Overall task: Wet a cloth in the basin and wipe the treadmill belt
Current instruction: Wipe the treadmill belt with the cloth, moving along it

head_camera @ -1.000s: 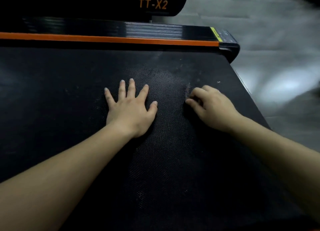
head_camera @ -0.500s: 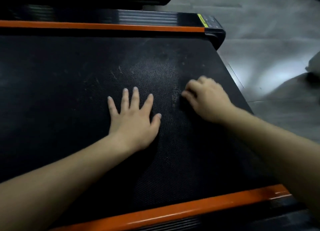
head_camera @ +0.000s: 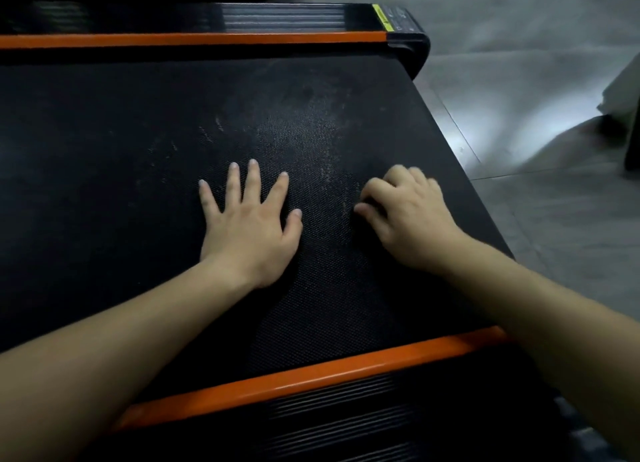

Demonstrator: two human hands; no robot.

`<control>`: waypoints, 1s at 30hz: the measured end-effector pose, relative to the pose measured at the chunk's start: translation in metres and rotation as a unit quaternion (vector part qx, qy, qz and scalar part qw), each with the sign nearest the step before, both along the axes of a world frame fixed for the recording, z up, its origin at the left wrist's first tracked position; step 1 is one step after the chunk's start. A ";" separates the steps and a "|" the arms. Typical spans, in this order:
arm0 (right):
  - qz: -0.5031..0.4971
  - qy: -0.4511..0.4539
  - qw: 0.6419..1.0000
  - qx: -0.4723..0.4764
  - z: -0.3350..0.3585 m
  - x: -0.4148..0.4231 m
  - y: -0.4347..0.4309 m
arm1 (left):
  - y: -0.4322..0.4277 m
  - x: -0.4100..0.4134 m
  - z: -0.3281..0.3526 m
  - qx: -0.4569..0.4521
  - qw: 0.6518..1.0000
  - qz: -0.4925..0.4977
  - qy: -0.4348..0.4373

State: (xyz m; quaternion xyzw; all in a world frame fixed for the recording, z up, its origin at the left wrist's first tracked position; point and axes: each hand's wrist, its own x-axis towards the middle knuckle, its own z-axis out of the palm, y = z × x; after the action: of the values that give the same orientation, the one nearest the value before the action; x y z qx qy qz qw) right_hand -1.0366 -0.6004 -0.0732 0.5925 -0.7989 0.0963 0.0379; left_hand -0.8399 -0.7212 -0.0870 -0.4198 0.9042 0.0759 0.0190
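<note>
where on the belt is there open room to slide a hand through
The belt is bare left of the left hand, between the far orange strip and the near orange strip, and in the band ahead of both hands. Crowded: the narrow gap between the left hand and right hand.

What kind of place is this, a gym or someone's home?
Likely an indoor workout spot, home or gym, I cannot tell which. A black treadmill belt with orange side rails fills the view, standing on a grey tiled floor.
</note>
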 end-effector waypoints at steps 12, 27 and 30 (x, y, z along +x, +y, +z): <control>0.076 -0.047 0.996 0.025 0.007 0.009 0.047 | 0.001 0.001 0.000 -0.009 1.000 0.000 0.000; 0.119 -0.101 0.988 0.004 0.006 -0.012 0.065 | 0.006 -0.022 0.008 0.045 0.997 0.060 0.001; 0.177 -0.120 0.976 0.034 0.008 -0.009 0.088 | 0.013 -0.029 0.004 0.018 0.998 0.066 -0.010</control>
State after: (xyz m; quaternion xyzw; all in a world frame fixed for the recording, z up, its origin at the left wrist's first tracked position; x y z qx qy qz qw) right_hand -1.0455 -0.5125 -0.0650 0.7097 -0.6828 0.1443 -0.0961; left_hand -0.8688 -0.7087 -0.0834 -0.4785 0.8731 0.0889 0.0301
